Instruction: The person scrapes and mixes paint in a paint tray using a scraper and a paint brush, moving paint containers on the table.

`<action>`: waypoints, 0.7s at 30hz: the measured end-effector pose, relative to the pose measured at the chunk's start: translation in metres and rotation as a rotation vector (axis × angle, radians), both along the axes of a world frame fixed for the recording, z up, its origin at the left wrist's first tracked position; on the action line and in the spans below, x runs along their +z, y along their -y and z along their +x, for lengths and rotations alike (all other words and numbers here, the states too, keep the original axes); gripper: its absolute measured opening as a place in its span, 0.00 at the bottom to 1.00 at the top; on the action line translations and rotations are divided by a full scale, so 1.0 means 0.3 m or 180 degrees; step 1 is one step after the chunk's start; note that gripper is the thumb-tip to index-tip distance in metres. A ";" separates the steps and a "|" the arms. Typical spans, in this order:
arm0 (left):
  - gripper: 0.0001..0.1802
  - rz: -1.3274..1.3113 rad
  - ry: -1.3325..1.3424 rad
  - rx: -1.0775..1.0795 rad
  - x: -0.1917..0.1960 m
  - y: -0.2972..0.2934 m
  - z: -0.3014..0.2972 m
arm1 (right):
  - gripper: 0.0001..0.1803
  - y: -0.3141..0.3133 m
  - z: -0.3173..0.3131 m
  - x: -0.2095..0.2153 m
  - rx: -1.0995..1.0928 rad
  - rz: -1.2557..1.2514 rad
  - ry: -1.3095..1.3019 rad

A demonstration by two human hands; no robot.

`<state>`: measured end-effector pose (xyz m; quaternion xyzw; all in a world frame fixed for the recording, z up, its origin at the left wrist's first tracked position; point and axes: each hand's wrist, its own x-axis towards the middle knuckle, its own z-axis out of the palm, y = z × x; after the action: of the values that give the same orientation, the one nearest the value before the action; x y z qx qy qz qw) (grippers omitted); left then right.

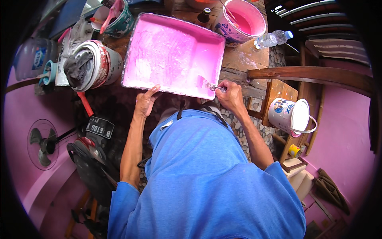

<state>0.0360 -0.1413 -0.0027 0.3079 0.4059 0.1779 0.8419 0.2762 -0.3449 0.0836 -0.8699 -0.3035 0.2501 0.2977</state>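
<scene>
Gripping a small brush [205, 84], the right hand [229, 94] is closed around the handle at the tray's near right corner; the pink-loaded bristles lie on the tray floor, pointing toward 10 o'clock. The tray [131, 59] is a large rectangular pan coated in pink paint, set on a wooden table [246, 55] directly ahead of the person, at 12 o'clock. The left hand [146, 100] is open, fingers spread, its fingertips pressed against the tray's near edge; it grasps nothing.

At 1 o'clock from the tray, a bucket [242, 20] holds pink paint. A clear plastic bottle [272, 39] lies on its side just beside that bucket, at its 4 o'clock. At 9 o'clock from the tray, a can [93, 65] lies tilted with a dark rag inside. At 11 o'clock, a green pot [117, 18] holds a pink stick.

At 3 o'clock from the right hand, a white pail [290, 116] with a wire handle sits on a wooden stool [278, 89]. A fan [43, 144] stands at 8 o'clock, well apart from the hands.
</scene>
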 end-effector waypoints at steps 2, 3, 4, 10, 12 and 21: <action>0.12 -0.0029 0.0022 -0.0034 0.007 0.000 0.009 | 0.13 0.001 0.007 0.001 0.0083 -0.0062 0.0047; 0.12 -0.0029 0.0021 -0.0033 0.003 0.000 0.006 | 0.13 0.003 0.015 0.005 0.0116 -0.0074 0.0025; 0.12 -0.0029 0.0033 -0.0033 -0.002 -0.002 0.002 | 0.13 0.004 0.020 0.009 0.0148 -0.0085 0.0002; 0.12 -0.0086 0.0072 -0.0033 -0.016 -0.006 -0.003 | 0.13 0.017 0.024 -0.007 0.0361 -0.0096 -0.0083; 0.13 -0.0136 0.0074 -0.0016 -0.017 -0.007 -0.002 | 0.13 0.015 0.038 0.009 0.0298 -0.0211 -0.0041; 0.12 -0.0068 0.0008 0.0020 0.001 -0.002 0.005 | 0.12 -0.026 0.016 0.011 0.0220 0.0157 0.0215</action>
<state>0.0376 -0.1408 -0.0023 0.2974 0.4076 0.1766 0.8451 0.2809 -0.3372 0.0868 -0.8592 -0.3493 0.2232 0.2998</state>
